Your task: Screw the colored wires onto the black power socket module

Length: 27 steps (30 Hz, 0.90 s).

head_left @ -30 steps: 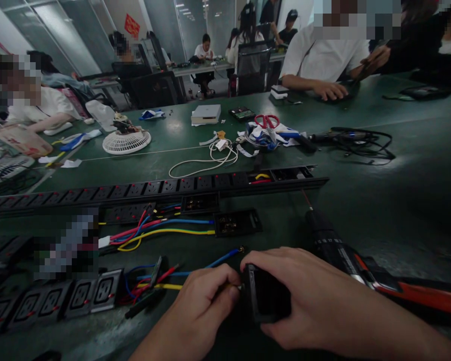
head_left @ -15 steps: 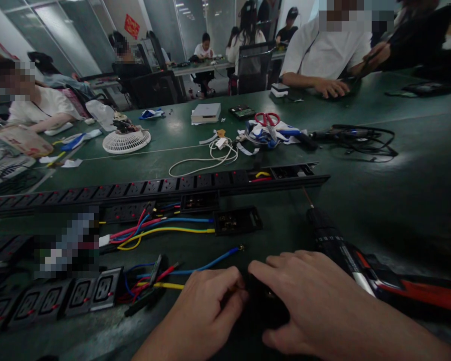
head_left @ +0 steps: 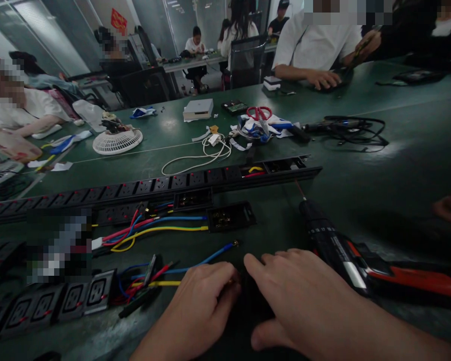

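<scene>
Socket module [head_left: 253, 306], a small black block, sits at the bottom of the view at about 6 o'clock, almost wholly hidden between the two hands on the green table [head_left: 398, 165]. The right hand [head_left: 304, 301] lies over it from 3 o'clock, palm down, fingers curled round its top, thumb underneath at 5 o'clock; it grips the module. The left hand [head_left: 201, 311] meets it from 9 o'clock, fingertips pinched on the end of a yellow wire [head_left: 165, 284] right at the module's left face. That wire runs out toward 9 o'clock, so wire and module lie along one left-to-right line, and the left hand is the nearer to the joint. A blue wire [head_left: 210, 257] lies loose just beyond at 11 o'clock. A drill [head_left: 334, 245] lies at 2 o'clock, near the right hand, tip toward 11 o'clock.
</scene>
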Each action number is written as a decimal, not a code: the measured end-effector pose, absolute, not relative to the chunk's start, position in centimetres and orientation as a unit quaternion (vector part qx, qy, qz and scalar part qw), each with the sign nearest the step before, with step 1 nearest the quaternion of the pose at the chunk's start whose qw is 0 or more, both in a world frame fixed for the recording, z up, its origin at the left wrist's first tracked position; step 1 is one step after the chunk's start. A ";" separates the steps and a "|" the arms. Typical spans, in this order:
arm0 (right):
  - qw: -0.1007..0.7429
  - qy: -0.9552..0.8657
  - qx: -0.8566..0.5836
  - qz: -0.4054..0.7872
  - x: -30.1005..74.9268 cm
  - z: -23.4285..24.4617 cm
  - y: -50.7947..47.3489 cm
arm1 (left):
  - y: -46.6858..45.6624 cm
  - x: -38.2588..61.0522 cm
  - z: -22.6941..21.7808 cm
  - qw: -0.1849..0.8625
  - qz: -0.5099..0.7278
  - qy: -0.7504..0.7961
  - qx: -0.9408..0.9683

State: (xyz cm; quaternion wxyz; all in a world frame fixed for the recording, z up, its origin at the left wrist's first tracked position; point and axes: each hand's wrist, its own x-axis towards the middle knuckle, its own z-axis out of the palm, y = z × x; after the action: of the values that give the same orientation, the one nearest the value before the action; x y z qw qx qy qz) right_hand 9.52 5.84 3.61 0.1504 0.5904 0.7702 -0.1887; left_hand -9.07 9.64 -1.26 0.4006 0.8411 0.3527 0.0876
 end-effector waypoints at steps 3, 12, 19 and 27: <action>0.139 0.775 0.587 -0.186 9.6 3.9 6.1 | 9.7 -9.1 -0.8 0.420 0.088 0.352 0.832; 0.113 0.767 0.603 -0.189 9.6 3.4 6.3 | 8.7 -6.8 -0.7 0.340 0.058 0.439 0.829; 0.075 0.781 0.600 -0.156 9.9 2.1 6.1 | 8.0 -4.9 -0.3 0.279 0.015 0.510 0.814; 0.055 0.782 0.603 -0.147 9.8 1.1 5.6 | 7.9 -4.5 -0.4 0.286 0.007 0.524 0.802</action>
State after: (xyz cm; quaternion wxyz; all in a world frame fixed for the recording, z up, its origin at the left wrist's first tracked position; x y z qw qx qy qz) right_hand 9.75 5.56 1.15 0.0547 0.6032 0.7820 -0.1468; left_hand -4.48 7.90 -0.37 0.2861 0.8023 0.5239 0.0070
